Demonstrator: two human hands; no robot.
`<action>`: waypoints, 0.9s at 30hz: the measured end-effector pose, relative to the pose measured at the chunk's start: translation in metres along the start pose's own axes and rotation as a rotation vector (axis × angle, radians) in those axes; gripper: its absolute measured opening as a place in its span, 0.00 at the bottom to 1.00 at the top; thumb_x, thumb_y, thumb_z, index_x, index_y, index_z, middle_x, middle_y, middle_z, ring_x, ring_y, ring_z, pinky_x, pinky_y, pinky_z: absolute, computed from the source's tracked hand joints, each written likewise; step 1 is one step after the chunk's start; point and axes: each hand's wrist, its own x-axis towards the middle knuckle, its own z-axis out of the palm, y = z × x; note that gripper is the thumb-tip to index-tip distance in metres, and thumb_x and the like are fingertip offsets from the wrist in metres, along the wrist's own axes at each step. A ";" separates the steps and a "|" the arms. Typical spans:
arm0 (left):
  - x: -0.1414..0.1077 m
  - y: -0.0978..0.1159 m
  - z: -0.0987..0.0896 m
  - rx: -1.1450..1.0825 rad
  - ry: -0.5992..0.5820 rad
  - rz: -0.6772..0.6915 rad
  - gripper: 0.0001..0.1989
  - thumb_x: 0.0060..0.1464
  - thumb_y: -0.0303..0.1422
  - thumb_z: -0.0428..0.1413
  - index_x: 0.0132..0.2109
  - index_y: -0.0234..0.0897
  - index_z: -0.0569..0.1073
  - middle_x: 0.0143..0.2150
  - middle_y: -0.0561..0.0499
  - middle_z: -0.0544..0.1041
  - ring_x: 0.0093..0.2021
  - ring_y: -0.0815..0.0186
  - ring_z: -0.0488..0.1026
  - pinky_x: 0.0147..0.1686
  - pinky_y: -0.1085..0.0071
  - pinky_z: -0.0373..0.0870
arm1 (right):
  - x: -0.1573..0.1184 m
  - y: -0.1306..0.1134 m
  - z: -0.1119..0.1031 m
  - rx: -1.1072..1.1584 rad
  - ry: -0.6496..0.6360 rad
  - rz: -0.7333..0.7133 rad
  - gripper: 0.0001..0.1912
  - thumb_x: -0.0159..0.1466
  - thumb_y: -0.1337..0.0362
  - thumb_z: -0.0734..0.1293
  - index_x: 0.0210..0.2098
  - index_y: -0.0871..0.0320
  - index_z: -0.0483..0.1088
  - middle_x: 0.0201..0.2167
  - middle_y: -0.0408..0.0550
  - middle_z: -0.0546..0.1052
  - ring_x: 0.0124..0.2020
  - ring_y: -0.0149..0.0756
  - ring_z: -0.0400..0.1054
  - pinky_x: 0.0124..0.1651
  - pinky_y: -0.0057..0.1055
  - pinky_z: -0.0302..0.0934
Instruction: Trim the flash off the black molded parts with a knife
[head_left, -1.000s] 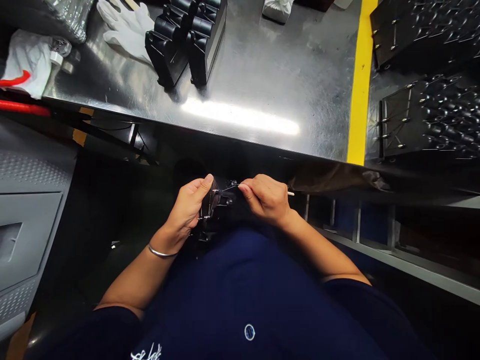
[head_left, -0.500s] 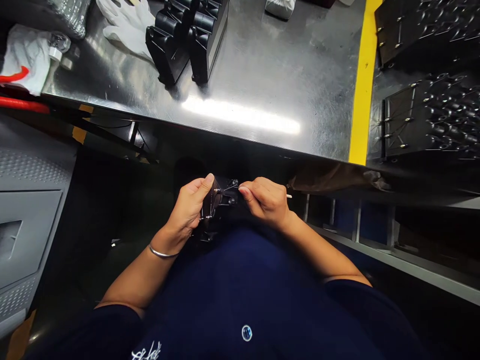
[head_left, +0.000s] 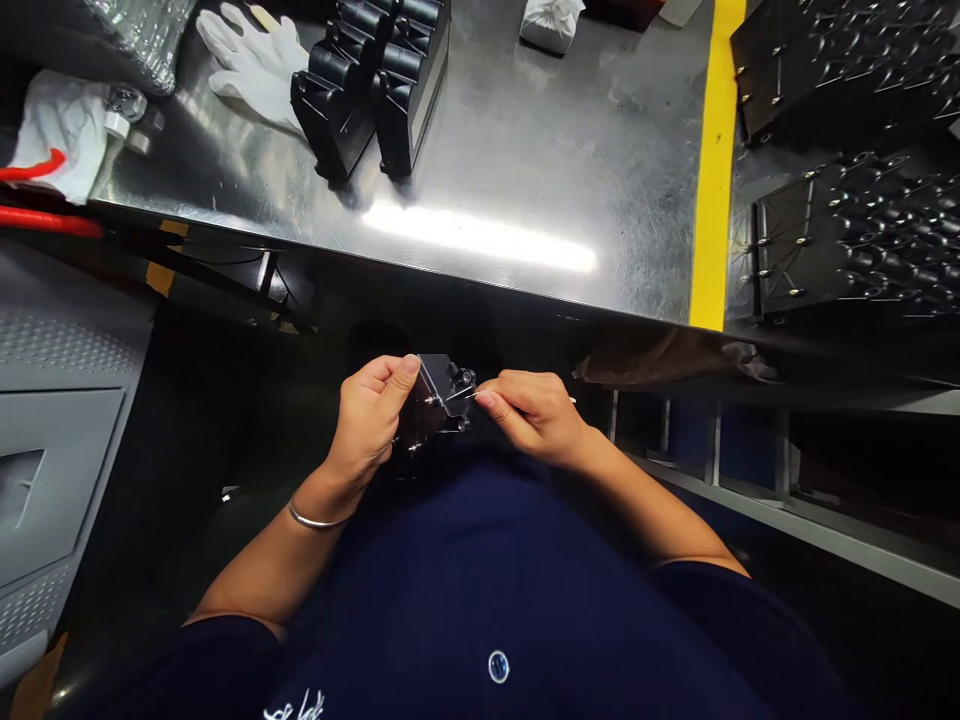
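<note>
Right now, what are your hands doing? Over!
Left hand holding black bolted part. Right hand pinching thin wire at it. Nothing in the way.

Your black bracket sits lower center, tilted, small metal studs showing, pinched in your left hand. Your right hand grips a thin white-ended stick, its fine tip right at the bracket's right side.

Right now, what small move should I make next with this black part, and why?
I'd probably keep your left hand steady and ease the thin stick in your right hand slowly along the black part: its fine tip sits right beside the small fittings, so there's little room.
</note>
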 end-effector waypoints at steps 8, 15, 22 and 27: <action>-0.003 -0.006 -0.003 0.039 -0.023 0.113 0.20 0.41 0.49 0.69 0.27 0.35 0.77 0.22 0.53 0.78 0.20 0.72 0.71 0.21 0.78 0.68 | 0.001 -0.003 -0.022 0.373 -0.323 0.068 0.21 0.72 0.60 0.58 0.25 0.60 0.69 0.20 0.42 0.70 0.20 0.23 0.61 0.26 0.23 0.57; -0.002 -0.006 -0.007 0.100 0.017 0.238 0.19 0.44 0.48 0.68 0.28 0.36 0.77 0.22 0.54 0.77 0.21 0.72 0.71 0.22 0.78 0.67 | 0.000 -0.003 -0.010 -0.058 -0.117 -0.113 0.27 0.68 0.43 0.60 0.25 0.59 0.67 0.20 0.43 0.67 0.22 0.27 0.59 0.25 0.27 0.51; 0.011 -0.004 0.007 -0.059 0.056 0.182 0.22 0.40 0.50 0.69 0.28 0.35 0.75 0.22 0.55 0.77 0.22 0.71 0.71 0.24 0.76 0.69 | 0.002 0.003 0.003 -0.173 0.090 -0.156 0.26 0.66 0.47 0.64 0.20 0.57 0.61 0.15 0.38 0.64 0.18 0.25 0.56 0.22 0.26 0.49; 0.032 0.020 0.033 -0.296 0.071 0.165 0.26 0.38 0.53 0.68 0.29 0.35 0.71 0.23 0.58 0.74 0.22 0.73 0.70 0.27 0.75 0.69 | 0.010 -0.005 0.017 -0.255 0.268 -0.064 0.28 0.56 0.44 0.73 0.44 0.59 0.70 0.30 0.49 0.79 0.27 0.33 0.74 0.28 0.27 0.68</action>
